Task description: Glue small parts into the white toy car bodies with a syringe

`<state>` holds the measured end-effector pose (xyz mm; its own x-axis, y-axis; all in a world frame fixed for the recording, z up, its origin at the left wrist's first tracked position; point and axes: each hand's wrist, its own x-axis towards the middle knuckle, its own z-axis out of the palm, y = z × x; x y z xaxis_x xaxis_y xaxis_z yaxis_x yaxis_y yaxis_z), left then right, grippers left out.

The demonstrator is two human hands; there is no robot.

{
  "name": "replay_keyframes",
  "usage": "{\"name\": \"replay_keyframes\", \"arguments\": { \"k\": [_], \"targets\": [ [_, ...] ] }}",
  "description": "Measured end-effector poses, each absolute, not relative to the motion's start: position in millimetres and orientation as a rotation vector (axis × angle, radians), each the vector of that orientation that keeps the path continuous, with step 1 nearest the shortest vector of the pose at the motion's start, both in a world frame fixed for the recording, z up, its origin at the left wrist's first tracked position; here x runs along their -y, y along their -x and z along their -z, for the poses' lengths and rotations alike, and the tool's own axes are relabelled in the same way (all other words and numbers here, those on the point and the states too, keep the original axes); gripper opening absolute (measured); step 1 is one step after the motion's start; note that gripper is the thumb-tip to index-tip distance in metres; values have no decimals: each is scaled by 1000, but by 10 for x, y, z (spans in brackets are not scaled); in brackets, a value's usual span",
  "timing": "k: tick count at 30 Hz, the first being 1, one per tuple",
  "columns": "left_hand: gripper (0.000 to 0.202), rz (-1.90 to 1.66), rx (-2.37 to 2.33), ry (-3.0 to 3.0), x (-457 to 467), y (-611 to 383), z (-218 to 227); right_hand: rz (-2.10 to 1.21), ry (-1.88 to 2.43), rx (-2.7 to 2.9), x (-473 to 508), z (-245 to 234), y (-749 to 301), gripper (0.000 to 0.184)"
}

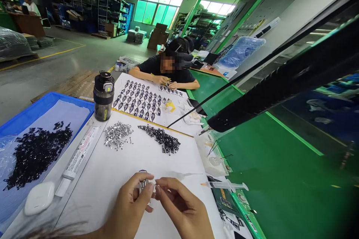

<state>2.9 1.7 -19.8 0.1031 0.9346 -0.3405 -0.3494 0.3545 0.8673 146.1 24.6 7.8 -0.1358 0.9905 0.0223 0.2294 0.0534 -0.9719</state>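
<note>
Head view: holding small framed part [143,183] in closed grip of left hand [131,199], over white surface [95,179], nearer than silver pins [117,135] and black pieces [162,140]. With right hand [183,203], apparently pinching tiny bright piece [154,185] beside part, mostly hidden. For good work, hold part steady, brace hands together, line up before pressing, press lightly, avoid twisting.
</note>
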Motion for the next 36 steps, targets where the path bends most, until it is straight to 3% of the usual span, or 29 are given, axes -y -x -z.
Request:
{"name": "replay_keyframes", "arguments": {
  "k": [3, 12, 17, 23, 31, 36],
  "targets": [
    [43, -1049, -1079, -729, 4, -31, 227, -1305, 1316, 1286, -158, 36, -1462, 23],
    [38, -1050, -1137, -691, -2, -34, 171, -1455, 1272, 1230, -154, 209, -1540, 31],
    [66, -1057, -1176, -585, 31, -71, 138, -1227, 1252, 1271, -127, 131, -1508, 28],
    [45, -956, -1158, -661, 47, -74, 73, -1309, 1224, 1267, -56, 323, -1423, 28],
    [54, -1022, -1178, -713, 110, -108, 146, -1369, 1238, 1187, 20, 310, -1349, 32],
    [47, -1076, -1197, -702, 206, -154, 198, -1386, 1196, 1215, 64, 316, -1309, 33]
  ]
}}
